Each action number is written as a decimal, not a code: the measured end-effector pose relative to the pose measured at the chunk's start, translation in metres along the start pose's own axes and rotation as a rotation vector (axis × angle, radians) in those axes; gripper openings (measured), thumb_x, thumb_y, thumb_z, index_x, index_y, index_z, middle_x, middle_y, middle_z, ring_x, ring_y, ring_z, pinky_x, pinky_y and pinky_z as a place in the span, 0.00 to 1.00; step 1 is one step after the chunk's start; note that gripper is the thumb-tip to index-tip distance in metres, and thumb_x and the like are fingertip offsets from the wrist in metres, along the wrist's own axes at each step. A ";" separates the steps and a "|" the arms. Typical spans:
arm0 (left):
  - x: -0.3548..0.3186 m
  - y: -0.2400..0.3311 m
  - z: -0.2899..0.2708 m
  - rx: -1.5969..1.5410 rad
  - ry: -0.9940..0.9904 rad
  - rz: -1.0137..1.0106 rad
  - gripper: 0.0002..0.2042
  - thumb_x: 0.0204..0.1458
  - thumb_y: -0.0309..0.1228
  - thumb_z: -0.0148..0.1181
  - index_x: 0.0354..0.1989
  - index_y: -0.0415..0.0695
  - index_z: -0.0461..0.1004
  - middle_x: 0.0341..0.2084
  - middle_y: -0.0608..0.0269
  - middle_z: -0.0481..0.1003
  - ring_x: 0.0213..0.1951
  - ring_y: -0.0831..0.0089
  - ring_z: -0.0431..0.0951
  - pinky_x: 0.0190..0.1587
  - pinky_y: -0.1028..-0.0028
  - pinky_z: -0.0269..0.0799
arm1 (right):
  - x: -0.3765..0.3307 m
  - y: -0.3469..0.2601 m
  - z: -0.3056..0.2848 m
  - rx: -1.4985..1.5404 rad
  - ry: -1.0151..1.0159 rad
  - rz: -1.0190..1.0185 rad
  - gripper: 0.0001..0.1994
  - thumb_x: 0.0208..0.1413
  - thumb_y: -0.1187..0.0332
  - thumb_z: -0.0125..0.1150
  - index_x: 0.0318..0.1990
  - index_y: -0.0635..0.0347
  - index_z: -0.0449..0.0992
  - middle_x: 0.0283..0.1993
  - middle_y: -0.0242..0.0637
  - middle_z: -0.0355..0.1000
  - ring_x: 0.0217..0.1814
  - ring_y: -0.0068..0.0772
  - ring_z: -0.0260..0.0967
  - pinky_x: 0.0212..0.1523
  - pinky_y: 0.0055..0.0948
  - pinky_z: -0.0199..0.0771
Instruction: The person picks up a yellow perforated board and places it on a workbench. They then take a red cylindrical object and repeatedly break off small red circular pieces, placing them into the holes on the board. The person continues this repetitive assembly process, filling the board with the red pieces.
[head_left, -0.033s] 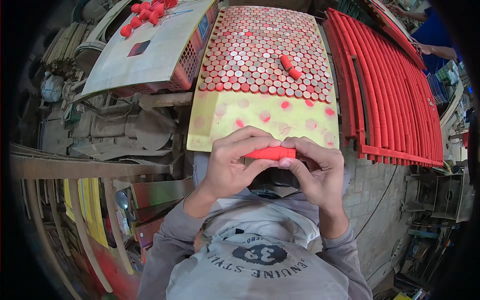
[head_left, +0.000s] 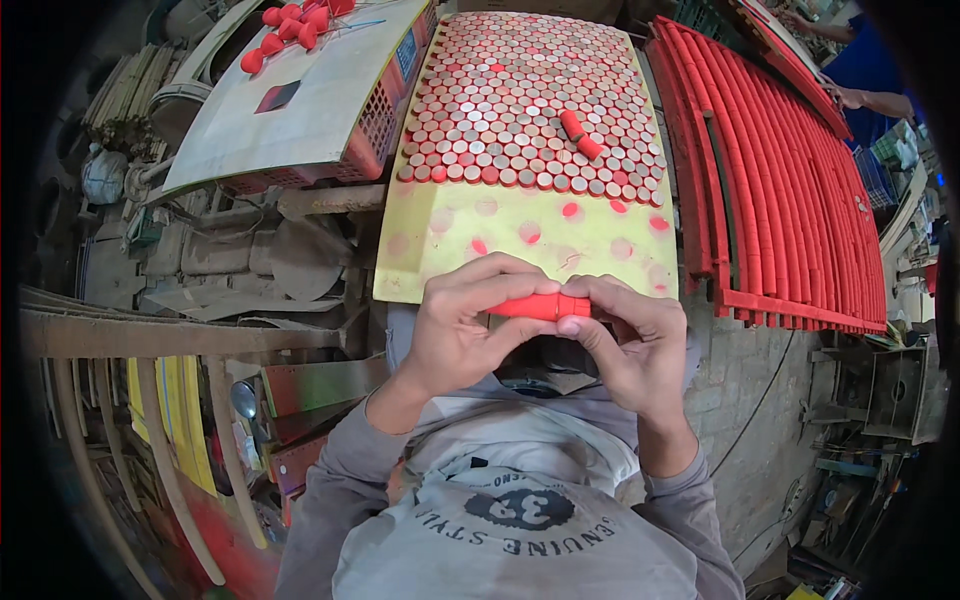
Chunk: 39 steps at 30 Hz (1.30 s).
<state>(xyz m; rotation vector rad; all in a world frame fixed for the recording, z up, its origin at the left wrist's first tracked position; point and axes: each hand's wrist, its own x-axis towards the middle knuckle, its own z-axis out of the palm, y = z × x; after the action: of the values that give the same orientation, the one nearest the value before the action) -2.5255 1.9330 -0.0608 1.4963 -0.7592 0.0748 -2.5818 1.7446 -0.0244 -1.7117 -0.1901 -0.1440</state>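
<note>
Fingers (head_left: 470, 290) of the left hand (head_left: 455, 335) curl over one end of a short red tube (head_left: 540, 306), and the right hand (head_left: 630, 345) pinches the other end between thumb and forefinger, so both hands are closed on it. The tube lies level, held in the air just above the person's lap and just in front of the near edge of a yellow board (head_left: 520, 250).

The board slopes away from the person. Its far part is packed with upright red tubes (head_left: 520, 110) standing end-up in tight rows, their round tops showing pale centres. Two loose tubes (head_left: 580, 135) lie on their sides on top of these rows. The near part of the board is bare yellow with faint red rings and spots.

To the left, a pale flat sheet (head_left: 300, 110) rests across a red perforated crate (head_left: 385, 120); what is in the crate cannot be seen. A small dark square label (head_left: 277, 96) lies on the sheet, and a cluster of red capped pieces (head_left: 290, 25) sits at its far corner.

To the right, long red rods (head_left: 790, 180) lie side by side on a slatted rack, well apart from the hands. At the upper right, another person's blue sleeve (head_left: 880, 70) and hand (head_left: 845, 95) reach toward the rods.
</note>
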 end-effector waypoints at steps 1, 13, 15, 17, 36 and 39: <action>-0.002 -0.002 -0.002 -0.071 -0.016 -0.025 0.15 0.44 0.20 0.70 0.43 0.34 0.80 0.36 0.52 0.79 0.36 0.65 0.80 0.39 0.71 0.76 | -0.002 0.000 -0.003 0.021 -0.033 0.016 0.12 0.55 0.79 0.66 0.47 0.74 0.78 0.36 0.40 0.78 0.38 0.21 0.74 0.40 0.19 0.75; -0.007 0.008 -0.021 0.296 0.071 0.024 0.18 0.41 0.23 0.75 0.44 0.35 0.82 0.37 0.54 0.81 0.36 0.67 0.82 0.41 0.74 0.77 | 0.017 -0.001 0.018 0.198 -0.075 0.197 0.14 0.55 0.79 0.66 0.49 0.75 0.77 0.46 0.43 0.77 0.48 0.27 0.75 0.48 0.24 0.81; -0.007 0.007 -0.027 0.292 0.088 0.036 0.18 0.41 0.24 0.74 0.43 0.36 0.82 0.36 0.53 0.81 0.36 0.66 0.83 0.41 0.73 0.77 | 0.025 -0.001 0.020 0.171 -0.098 0.227 0.14 0.54 0.79 0.68 0.48 0.74 0.78 0.45 0.43 0.78 0.47 0.26 0.76 0.46 0.23 0.82; -0.007 0.008 -0.036 0.265 0.104 0.011 0.17 0.43 0.24 0.73 0.43 0.37 0.82 0.35 0.51 0.82 0.37 0.63 0.83 0.42 0.72 0.77 | 0.034 0.004 0.024 0.205 -0.121 0.254 0.14 0.52 0.79 0.69 0.47 0.73 0.78 0.43 0.43 0.79 0.45 0.26 0.76 0.47 0.23 0.82; -0.087 -0.057 -0.158 0.076 0.646 -0.166 0.15 0.48 0.19 0.70 0.46 0.33 0.79 0.37 0.52 0.80 0.37 0.72 0.81 0.41 0.75 0.75 | 0.123 0.048 0.193 0.386 -0.327 0.399 0.13 0.52 0.76 0.70 0.45 0.70 0.81 0.36 0.40 0.81 0.37 0.24 0.78 0.41 0.22 0.79; -0.090 -0.079 -0.179 -0.074 0.781 -0.238 0.14 0.54 0.20 0.65 0.49 0.31 0.77 0.43 0.53 0.79 0.36 0.75 0.80 0.44 0.76 0.77 | 0.155 0.060 0.208 -0.160 -0.284 0.207 0.13 0.50 0.74 0.72 0.43 0.67 0.82 0.35 0.39 0.81 0.35 0.25 0.78 0.39 0.25 0.78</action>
<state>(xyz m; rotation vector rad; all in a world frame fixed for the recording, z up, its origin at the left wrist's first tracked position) -2.4837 2.1218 -0.1543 1.3250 0.0442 0.4190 -2.4203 1.9490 -0.0816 -1.8958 -0.2141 0.2449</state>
